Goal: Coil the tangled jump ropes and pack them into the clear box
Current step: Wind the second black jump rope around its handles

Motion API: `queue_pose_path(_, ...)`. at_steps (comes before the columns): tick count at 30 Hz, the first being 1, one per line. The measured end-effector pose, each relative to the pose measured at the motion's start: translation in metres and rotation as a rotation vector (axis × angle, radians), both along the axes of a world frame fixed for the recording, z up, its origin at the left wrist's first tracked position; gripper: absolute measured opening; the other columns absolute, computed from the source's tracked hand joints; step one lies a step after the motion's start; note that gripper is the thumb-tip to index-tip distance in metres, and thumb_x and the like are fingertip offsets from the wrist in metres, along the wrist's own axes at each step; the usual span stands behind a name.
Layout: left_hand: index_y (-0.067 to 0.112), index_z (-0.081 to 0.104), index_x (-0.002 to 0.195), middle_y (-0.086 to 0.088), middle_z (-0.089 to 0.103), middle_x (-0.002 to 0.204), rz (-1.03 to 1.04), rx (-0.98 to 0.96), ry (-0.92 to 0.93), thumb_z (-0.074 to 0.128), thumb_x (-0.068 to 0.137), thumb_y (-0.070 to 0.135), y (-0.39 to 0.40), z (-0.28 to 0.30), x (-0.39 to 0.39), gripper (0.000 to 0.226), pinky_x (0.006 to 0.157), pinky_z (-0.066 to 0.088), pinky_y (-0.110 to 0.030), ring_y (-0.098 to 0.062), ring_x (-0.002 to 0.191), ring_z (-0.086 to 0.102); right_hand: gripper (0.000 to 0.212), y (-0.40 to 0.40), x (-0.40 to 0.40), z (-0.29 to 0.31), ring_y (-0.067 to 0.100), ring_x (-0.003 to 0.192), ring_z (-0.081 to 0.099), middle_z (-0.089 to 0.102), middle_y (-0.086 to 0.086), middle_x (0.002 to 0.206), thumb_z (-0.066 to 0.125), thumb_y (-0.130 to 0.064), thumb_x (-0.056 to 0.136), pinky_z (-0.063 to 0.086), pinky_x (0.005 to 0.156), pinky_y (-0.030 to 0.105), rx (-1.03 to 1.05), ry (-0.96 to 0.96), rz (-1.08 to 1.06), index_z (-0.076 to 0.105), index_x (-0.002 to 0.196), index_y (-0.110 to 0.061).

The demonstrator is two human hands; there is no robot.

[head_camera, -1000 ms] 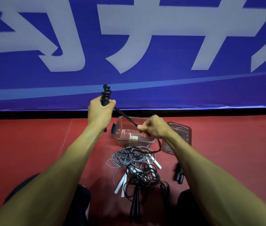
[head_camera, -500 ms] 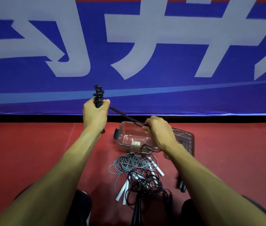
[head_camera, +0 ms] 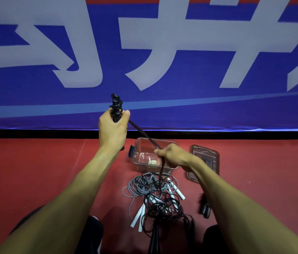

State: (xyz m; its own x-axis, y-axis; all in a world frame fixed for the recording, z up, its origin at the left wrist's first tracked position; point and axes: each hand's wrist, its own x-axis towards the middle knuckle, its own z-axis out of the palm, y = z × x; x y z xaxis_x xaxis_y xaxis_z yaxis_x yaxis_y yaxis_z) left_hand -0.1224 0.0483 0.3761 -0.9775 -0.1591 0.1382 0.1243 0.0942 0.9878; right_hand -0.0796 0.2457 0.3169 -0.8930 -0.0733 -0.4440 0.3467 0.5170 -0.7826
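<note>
My left hand (head_camera: 112, 128) grips the black jump rope handles (head_camera: 116, 107) upright, with cord wound round their top. The black cord (head_camera: 141, 132) runs taut down to my right hand (head_camera: 173, 157), which pinches it above the clear box (head_camera: 139, 160). Below my right hand the cord drops into a tangled pile (head_camera: 160, 197) of grey and black ropes with white handles (head_camera: 138, 216) on the red floor. The box stands open with small pale items at its bottom.
The box lid (head_camera: 212, 158) lies on the floor right of the box. Another black handle (head_camera: 205, 208) lies under my right forearm. A blue banner with large white characters (head_camera: 144, 61) hangs close behind the box. My knees (head_camera: 89, 233) flank the pile.
My right hand has slid down the cord and lowered over the box, drawing it taut. My left hand keeps the handles raised in about the same place.
</note>
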Motion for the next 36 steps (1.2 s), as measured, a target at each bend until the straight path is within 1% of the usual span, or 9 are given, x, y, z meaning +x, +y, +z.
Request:
queue_pose_path(3,0.030,0.056,0.066,0.008,0.044,0.056,0.000,-0.015,-0.018,0.063,0.079,0.042,0.000,-0.003,0.000,0.019,0.061,0.036,-0.043,-0.019,0.055,0.038,0.046,0.002,-0.003,-0.002,0.010,0.034,0.042,0.053,0.002,0.045,0.051,-0.030,0.106,0.031,0.037,0.020,-0.156,0.086,-0.218,0.065,0.069,-0.007)
queue_pose_path(6,0.026,0.052,0.067,0.011,0.042,0.052,0.001,0.026,-0.035,0.063,0.085,0.032,-0.001,-0.003,-0.003,0.021,0.056,0.033,-0.037,-0.016,0.050,0.035,0.023,0.001,-0.005,-0.001,0.011,0.047,0.064,0.073,0.010,0.068,0.054,-0.011,0.104,0.045,0.048,0.021,-0.337,0.123,-0.235,0.064,0.083,-0.005)
queue_pose_path(8,0.025,0.049,0.068,0.012,0.038,0.049,0.017,0.072,-0.043,0.062,0.090,0.024,-0.002,-0.002,-0.005,0.026,0.052,0.029,-0.031,-0.014,0.047,0.031,0.016,0.005,-0.006,-0.003,0.011,0.052,0.065,0.075,0.012,0.076,0.055,0.000,0.101,0.052,0.054,0.024,-0.223,0.252,-0.252,0.069,0.095,-0.003)
queue_pose_path(12,0.022,0.046,0.068,0.012,0.036,0.048,0.037,0.101,-0.034,0.060,0.093,0.019,-0.004,0.004,-0.004,0.029,0.048,0.026,-0.028,-0.012,0.045,0.029,0.016,0.007,-0.008,0.003,0.019,0.073,0.063,0.070,0.005,0.083,0.061,-0.018,0.099,0.047,0.065,0.033,0.434,0.670,-0.299,0.076,0.105,-0.013)
queue_pose_path(16,0.021,0.046,0.071,0.011,0.035,0.048,0.033,0.133,-0.028,0.060,0.094,0.017,-0.003,0.006,-0.004,0.028,0.046,0.026,-0.027,-0.012,0.044,0.029,0.016,-0.002,-0.009,0.024,0.006,0.055,0.041,0.049,-0.005,0.064,0.058,-0.010,0.094,0.034,0.058,0.026,0.239,0.851,-0.457,0.069,0.083,-0.009)
queue_pose_path(22,0.024,0.050,0.069,0.012,0.040,0.051,0.029,0.069,-0.014,0.061,0.091,0.025,0.000,0.000,-0.007,0.024,0.053,0.031,-0.033,-0.015,0.049,0.034,0.026,-0.007,-0.013,0.030,0.002,0.041,0.042,0.052,-0.006,0.046,0.050,-0.012,0.097,0.034,0.046,0.017,-0.073,0.603,-0.527,0.072,0.082,-0.016)
queue_pose_path(25,0.026,0.052,0.070,0.010,0.044,0.057,0.032,-0.005,-0.030,0.061,0.086,0.033,0.001,0.004,-0.009,0.019,0.058,0.035,-0.039,-0.017,0.054,0.038,0.029,-0.003,-0.009,0.028,0.004,0.041,0.047,0.056,-0.008,0.046,0.051,-0.016,0.100,0.035,0.047,0.019,0.024,0.612,-0.467,0.074,0.083,-0.014)
queue_pose_path(29,0.026,0.053,0.073,0.005,0.050,0.063,0.045,-0.098,-0.014,0.060,0.091,0.028,-0.003,0.032,-0.013,0.020,0.057,0.038,-0.033,-0.017,0.054,0.042,0.030,-0.002,-0.004,0.030,0.023,0.073,0.063,0.067,0.011,0.076,0.058,-0.023,0.100,0.047,0.072,0.035,0.206,0.636,-0.346,0.078,0.083,-0.009)
queue_pose_path(36,0.017,0.057,0.089,0.008,0.051,0.067,0.050,-0.223,0.146,0.059,0.097,0.020,0.001,0.123,-0.004,0.008,0.038,0.029,-0.010,-0.008,0.050,0.041,0.021,-0.019,-0.004,0.098,0.017,0.055,0.042,0.045,-0.002,0.053,0.057,-0.016,0.095,0.037,0.058,0.032,0.192,0.696,-0.380,0.065,0.078,-0.006)
